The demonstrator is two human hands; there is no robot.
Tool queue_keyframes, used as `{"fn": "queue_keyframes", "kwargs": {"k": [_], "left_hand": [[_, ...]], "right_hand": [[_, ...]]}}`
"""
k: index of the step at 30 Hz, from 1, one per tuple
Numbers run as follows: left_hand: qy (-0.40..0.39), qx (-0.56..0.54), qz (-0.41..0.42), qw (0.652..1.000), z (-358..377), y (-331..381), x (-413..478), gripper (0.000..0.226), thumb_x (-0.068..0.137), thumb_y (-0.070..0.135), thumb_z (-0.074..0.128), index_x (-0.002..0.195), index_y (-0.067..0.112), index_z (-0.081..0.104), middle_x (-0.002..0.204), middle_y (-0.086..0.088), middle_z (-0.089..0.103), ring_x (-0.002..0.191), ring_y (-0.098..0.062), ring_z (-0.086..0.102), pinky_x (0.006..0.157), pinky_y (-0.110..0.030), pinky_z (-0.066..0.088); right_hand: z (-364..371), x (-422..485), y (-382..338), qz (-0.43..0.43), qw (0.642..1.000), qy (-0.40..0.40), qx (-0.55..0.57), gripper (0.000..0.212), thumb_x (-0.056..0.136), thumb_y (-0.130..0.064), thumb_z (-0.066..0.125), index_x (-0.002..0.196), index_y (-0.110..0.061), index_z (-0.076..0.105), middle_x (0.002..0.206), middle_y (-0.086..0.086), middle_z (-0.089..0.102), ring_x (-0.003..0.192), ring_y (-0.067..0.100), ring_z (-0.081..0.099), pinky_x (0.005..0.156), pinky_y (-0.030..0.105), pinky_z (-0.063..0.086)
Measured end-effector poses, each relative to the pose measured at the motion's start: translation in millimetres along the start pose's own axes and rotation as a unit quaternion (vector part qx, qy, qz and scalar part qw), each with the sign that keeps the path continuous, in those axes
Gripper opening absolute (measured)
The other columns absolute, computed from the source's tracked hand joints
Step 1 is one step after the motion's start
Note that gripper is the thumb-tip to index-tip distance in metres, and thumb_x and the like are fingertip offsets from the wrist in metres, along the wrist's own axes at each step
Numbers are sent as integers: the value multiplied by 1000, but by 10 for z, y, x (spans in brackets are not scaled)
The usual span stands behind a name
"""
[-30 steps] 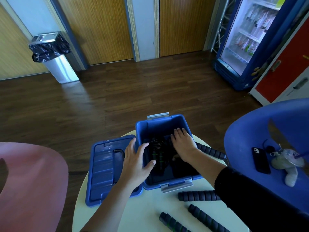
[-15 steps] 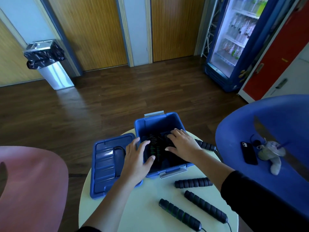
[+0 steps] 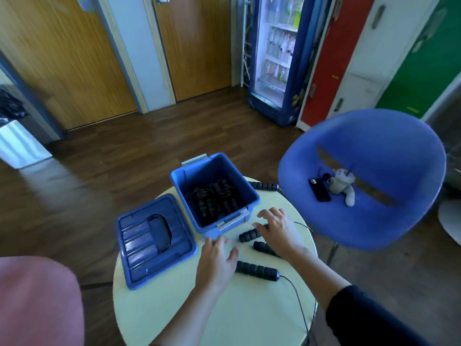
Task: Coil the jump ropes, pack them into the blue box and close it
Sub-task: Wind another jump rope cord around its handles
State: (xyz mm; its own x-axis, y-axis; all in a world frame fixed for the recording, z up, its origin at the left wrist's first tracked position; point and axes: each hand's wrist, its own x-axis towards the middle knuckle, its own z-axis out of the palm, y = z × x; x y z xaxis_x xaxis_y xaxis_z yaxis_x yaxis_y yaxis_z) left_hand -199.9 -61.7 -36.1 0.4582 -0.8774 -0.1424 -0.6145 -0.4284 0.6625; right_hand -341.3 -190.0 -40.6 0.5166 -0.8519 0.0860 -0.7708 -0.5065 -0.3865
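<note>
Nearest, a loose handle (image 3: 257, 269) lay on the desk (image 3: 154, 310), its cord (image 3: 298, 299) trailing off the edge at 5 o'clock; likely snag or drop if yanked. Left hand (image 3: 216, 260) hovered spread and empty just at its 9 o'clock. Right hand (image 3: 277, 229), fingers splayed, rested over two more handles (image 3: 248, 236), gripping nothing I could confirm. Risk: mixing handles from different ropes, tangling cords. Beyond, at 12 o'clock, the blue box (image 3: 249, 196) stood open with coiled ropes (image 3: 212, 202) inside; lid (image 3: 154, 239) lay at its 8 o'clock. A far handle (image 3: 265, 186) behind the box could be forgotten.
</note>
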Motion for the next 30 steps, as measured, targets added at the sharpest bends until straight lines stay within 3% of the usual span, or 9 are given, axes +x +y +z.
{"fn": "queue_keyframes", "kwargs": {"k": [7, 15, 22, 27, 30], "left_hand": [[-4, -47, -167, 985, 546, 56, -148, 52, 92, 37, 60, 127, 4, 39, 128, -16, 30, 102, -38, 55, 75, -36, 47], [51, -156, -344, 924, 1050, 122, 3, 80, 90, 36, 65, 145, 7, 15, 144, -21, 13, 114, -42, 51, 77, -40, 46], [68, -188, -360, 911, 1252, 12, 79, 74, 83, 21, 75, 137, 5, 27, 140, -23, 19, 102, -43, 58, 87, -45, 54], [60, -259, -362, 894, 1225, 5, 37, 70, 79, 8, 78, 135, 10, 36, 133, -18, 28, 99, -43, 60, 80, -45, 58], [46, -300, -299, 905, 1186, 62, -75, 69, 76, 3, 79, 132, 12, 40, 130, -17, 36, 103, -36, 59, 67, -40, 61]], "right_hand": [[222, -400, 355, 117, 990, -77, -14, 46, 94, -49, 48, 127, -17, 51, 129, 5, 55, 119, 26, 46, 96, 35, 37], [480, -394, 658, 73, 984, -153, -56, 56, 91, -54, 49, 135, -19, 42, 131, 5, 48, 122, 26, 42, 98, 35, 35], [614, -462, 842, 42, 985, -163, -46, 42, 95, -28, 54, 134, -18, 43, 128, 8, 48, 115, 28, 44, 91, 35, 39], [510, -505, 893, 67, 975, -198, 78, 41, 95, -27, 55, 134, -18, 48, 118, 12, 54, 111, 31, 50, 89, 33, 40], [364, -521, 847, 101, 946, -242, 191, 34, 98, -32, 49, 128, -16, 53, 103, 9, 55, 90, 25, 61, 71, 27, 43]]}}
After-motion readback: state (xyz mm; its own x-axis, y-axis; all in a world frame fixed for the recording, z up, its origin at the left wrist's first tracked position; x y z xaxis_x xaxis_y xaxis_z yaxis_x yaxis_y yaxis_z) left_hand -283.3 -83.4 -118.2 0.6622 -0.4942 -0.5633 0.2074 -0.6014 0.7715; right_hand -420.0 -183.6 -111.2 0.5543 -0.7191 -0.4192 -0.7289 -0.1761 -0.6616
